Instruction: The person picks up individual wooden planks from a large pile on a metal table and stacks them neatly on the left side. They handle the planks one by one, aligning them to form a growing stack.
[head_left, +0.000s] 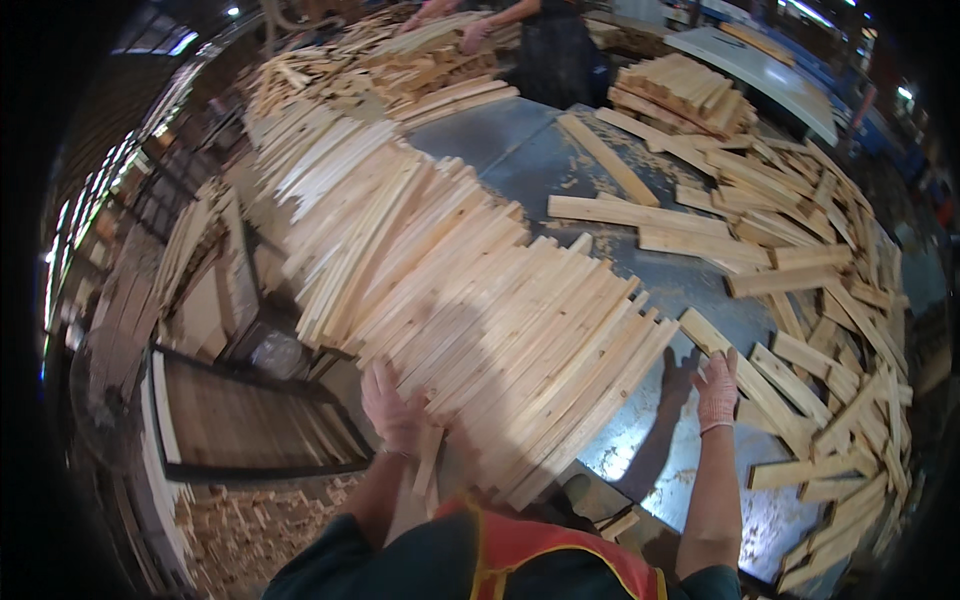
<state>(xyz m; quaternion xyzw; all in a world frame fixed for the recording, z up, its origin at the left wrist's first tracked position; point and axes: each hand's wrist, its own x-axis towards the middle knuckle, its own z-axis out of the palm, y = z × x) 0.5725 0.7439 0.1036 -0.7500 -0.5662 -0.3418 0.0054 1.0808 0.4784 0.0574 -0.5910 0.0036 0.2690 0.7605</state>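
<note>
My left hand (391, 411), in a pale glove and slightly blurred, is at the near-left ends of a wide layer of pale wooden strips (517, 300). Its thumb and fingers are apart, and no strip is plainly gripped. The strips lie side by side with uneven ends. My right hand (718, 390), also gloved, is over the metal table to the right of the strips. Thumb and fingers are spread beside a single wooden board (757, 390), overlapping its edge; whether they touch it is unclear. The hand's shadow falls on the metal tabletop (615, 442).
Loose boards (817, 300) are heaped along the table's right side. Stacked boards (682, 94) stand at the back right. A co-worker's gloved hand (476, 36) is by a far wood pile (427, 56). At lower left are a dark-rimmed bin (255, 420) and many small offcuts (255, 532).
</note>
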